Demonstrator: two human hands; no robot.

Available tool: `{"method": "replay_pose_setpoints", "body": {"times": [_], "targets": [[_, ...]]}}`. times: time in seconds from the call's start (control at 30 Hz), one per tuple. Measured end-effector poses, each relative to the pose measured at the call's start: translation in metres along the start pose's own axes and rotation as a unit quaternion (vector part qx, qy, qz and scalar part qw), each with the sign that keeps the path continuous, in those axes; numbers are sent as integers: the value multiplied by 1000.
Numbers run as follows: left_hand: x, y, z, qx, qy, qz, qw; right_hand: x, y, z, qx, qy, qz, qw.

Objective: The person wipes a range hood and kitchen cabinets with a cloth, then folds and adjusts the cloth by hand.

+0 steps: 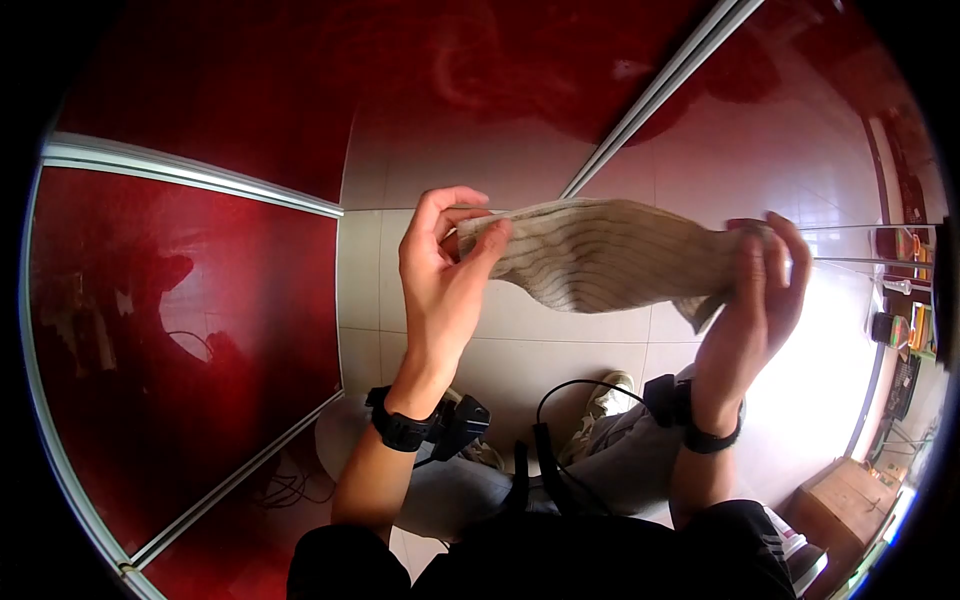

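A beige-grey ribbed cloth (610, 255) is stretched sideways between my hands, above the tiled floor. My left hand (447, 245) pinches its left end, with the thumb in front and the fingers behind and above. At the other end, my right hand (768, 265) grips the gathered fabric; its fingers are slightly blurred. The cloth sags a little in the middle, and a small flap hangs down beside my right hand. Each wrist wears a black strap with a device.
Glossy red panels (190, 310) with silver frames stand at the left and in front. Light floor tiles (510, 365) lie below, with my shoe (610, 392) on them. A wooden box (845, 500) is at the lower right, near shelves with small items. Cables lie at the lower left.
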State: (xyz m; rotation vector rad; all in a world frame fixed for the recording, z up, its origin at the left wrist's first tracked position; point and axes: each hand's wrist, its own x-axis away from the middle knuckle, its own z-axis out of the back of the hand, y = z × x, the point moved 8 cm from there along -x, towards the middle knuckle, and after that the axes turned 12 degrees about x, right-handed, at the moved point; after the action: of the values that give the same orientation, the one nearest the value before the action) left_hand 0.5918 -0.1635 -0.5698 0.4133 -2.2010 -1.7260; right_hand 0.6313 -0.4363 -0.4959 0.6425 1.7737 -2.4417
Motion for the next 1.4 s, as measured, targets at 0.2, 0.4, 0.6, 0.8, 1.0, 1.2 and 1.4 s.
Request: {"method": "replay_pose_setpoints", "body": {"times": [0.2, 0.4, 0.6, 0.8, 1.0, 1.2, 1.4], "targets": [[10, -12, -23, 107, -83, 91, 987, 27, -1, -56, 107, -249, -24, 962], [16, -17, -36, 116, -126, 93, 981, 42, -14, -83, 121, -314, 25, 941], [25, -3, -51, 159, -185, 121, 962, 40, -20, -78, 158, -287, 76, 942], [27, -3, -55, 187, -197, 123, 954, 40, -22, -75, 180, -259, 104, 943], [27, -3, -54, 124, -214, 120, 962, 40, -20, -72, 189, -250, 81, 946], [24, -4, -48, 48, -191, 56, 979, 39, -18, -71, 167, -252, 67, 951], [23, 4, -46, 0, -176, -8, 984, 37, -24, -68, 161, -239, 77, 955]]}}
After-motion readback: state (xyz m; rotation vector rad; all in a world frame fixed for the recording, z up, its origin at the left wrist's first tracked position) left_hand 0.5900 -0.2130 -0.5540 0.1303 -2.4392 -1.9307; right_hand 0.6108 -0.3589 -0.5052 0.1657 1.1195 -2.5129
